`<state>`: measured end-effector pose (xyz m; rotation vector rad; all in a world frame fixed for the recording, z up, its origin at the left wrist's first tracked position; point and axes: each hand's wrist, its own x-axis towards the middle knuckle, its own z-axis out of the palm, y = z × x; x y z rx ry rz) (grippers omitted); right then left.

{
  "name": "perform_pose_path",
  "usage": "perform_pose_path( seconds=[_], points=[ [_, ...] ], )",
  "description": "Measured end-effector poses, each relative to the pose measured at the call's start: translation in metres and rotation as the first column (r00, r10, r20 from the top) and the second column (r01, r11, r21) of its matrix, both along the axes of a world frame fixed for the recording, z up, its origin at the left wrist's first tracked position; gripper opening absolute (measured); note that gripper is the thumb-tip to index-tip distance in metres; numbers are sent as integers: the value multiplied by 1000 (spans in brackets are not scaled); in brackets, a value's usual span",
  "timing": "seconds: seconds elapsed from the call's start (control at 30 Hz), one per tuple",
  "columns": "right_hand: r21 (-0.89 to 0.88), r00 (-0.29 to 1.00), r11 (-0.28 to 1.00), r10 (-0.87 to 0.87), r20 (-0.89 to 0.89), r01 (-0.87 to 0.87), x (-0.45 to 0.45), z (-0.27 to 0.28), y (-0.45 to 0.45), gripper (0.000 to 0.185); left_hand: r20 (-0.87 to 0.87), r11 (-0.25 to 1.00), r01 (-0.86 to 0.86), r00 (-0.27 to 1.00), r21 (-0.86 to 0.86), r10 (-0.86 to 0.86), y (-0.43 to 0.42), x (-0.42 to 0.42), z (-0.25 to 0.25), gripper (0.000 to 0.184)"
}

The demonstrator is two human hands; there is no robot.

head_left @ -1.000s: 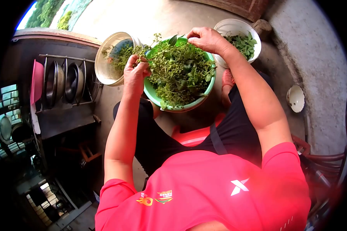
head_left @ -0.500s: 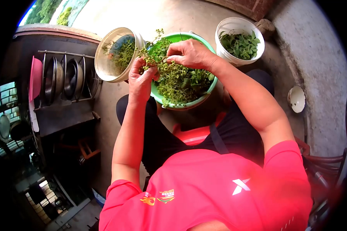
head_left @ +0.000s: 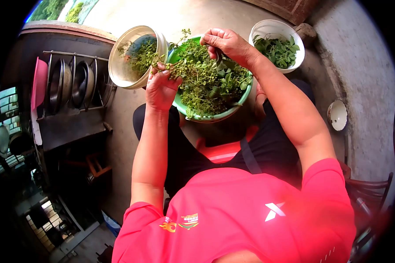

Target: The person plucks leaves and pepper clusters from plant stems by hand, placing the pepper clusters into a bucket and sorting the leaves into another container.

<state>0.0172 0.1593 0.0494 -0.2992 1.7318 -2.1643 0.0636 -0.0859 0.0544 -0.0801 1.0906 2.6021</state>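
Observation:
A green basin (head_left: 249, 93) between my knees is heaped with leafy green stems and small green berries (head_left: 202, 87). At its left rim, my left hand (head_left: 161, 90) pinches a sprig of green berries (head_left: 174, 70), which reaches over the heap. My right hand (head_left: 228, 45) is above the far right part of the basin, its fingers closed on a dark green leaf (head_left: 218, 57) that hangs below them.
Left of the basin, a tilted whitish bucket (head_left: 118, 72) holds berry sprigs. A white bucket (head_left: 301, 57) of green leaves stands at right. Pans (head_left: 63, 85) and a pink basket (head_left: 39, 83) fill a rack at left. An enamel bowl (head_left: 338, 115) leans near the right wall.
My right hand has moved away from my left, up and to the right, and a dark leaf now shows under its fingers. My left hand keeps the sprig and is slightly lower.

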Motion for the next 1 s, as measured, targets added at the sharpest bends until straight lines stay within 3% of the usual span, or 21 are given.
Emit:
perform_pose_path(
  seconds=[0.13, 0.23, 0.33, 0.6, 0.67, 0.7, 0.77, 0.9, 1.0],
  points=[
    [-26, 992, 994, 104, 73, -102, 8, 1, -8, 20, -27, 987, 104, 994, 123, -101, -4, -1, -9, 27],
    [-36, 986, 986, 164, 41, -162, 15, 4, -18, 23, 12, 993, 76, 997, 93, -77, 5, 2, -5, 19],
    [37, 975, 975, 216, 55, -218, 18, 13, -18, 24, -12, 990, 102, 995, 100, -102, 7, 2, -7, 19],
    [19, 957, 958, 285, 52, -287, 13, 1, -15, 24, -49, 991, 131, 990, 22, -130, 13, 2, -11, 21],
    [104, 960, 974, 216, -179, -199, 9, -5, -18, 19, -23, 993, 121, 992, -2, -121, 16, 1, -13, 21],
    [104, 960, 974, 217, -179, -201, 9, -3, -18, 19, -23, 993, 120, 993, -2, -120, 17, 0, -13, 21],
    [345, 946, 930, 220, -236, -130, 10, 3, -15, 17, -19, 994, 109, 994, -13, -109, 18, 0, -13, 21],
    [401, 942, 884, 312, -121, -242, 10, 13, -14, 19, -62, 981, 189, 980, -37, -191, 11, -3, -18, 20],
    [422, 925, 867, 351, -143, -264, 7, 9, -12, 21, -40, 985, 163, 985, -60, -165, 11, -2, -19, 20]
  ],
)
